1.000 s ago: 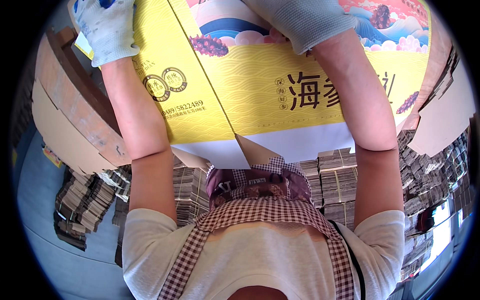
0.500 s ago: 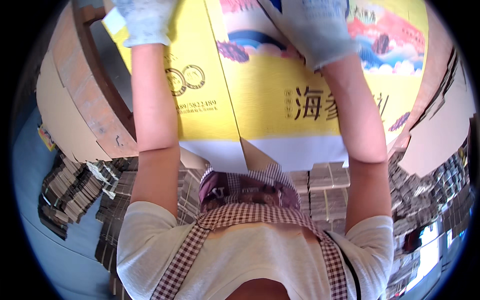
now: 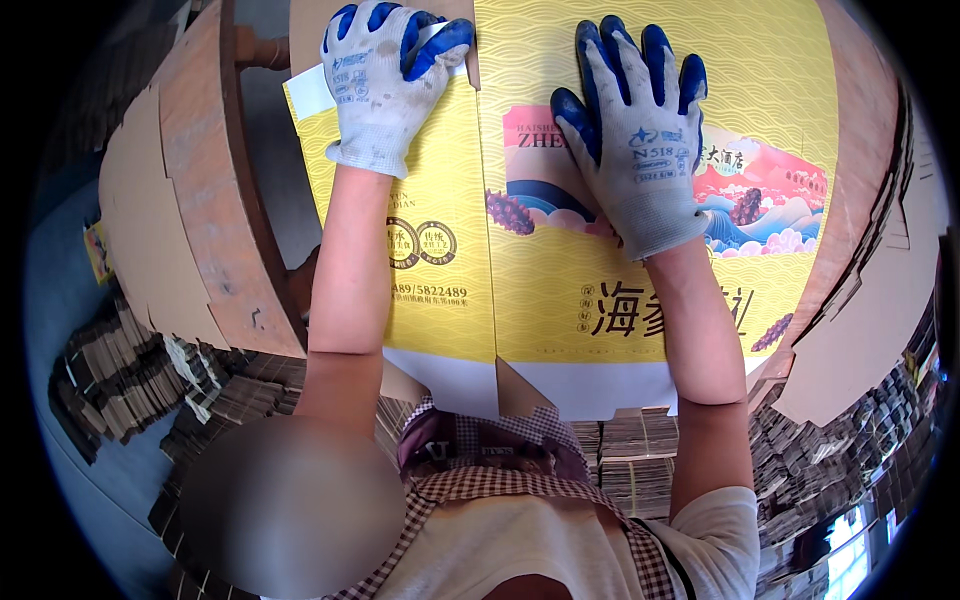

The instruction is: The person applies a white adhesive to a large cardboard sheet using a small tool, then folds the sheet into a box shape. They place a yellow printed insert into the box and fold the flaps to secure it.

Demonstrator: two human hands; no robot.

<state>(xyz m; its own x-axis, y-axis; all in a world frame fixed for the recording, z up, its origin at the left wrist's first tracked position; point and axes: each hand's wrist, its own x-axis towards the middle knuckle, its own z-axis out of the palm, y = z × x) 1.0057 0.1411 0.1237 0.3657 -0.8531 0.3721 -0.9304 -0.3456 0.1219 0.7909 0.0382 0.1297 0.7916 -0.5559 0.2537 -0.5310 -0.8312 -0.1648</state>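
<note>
A yellow printed cardboard sheet (image 3: 560, 270) lies in front of me, creased into panels, with white lower flaps and pink and blue pictures. My left hand (image 3: 385, 90), in a white glove with blue-coated fingers, curls on the left panel's far edge, thumb and fingers bent round a white strip there. What lies under those fingers is partly hidden. In the same kind of glove, my right hand (image 3: 645, 140) rests flat on the wider right panel, its fingers spread over the picture.
A curved-looking wooden edge (image 3: 225, 180) runs along the left, with a dark gap beside it. Plain brown cardboard (image 3: 870, 290) sticks out at the right. Stacks of flat cardboard (image 3: 125, 390) stand below on both sides. A blurred grey oval covers the lower left.
The sheet and both hands now appear lower in the picture, showing more of the far panels and all the right fingers. Against the sheet, the hands stay in about the same places.
</note>
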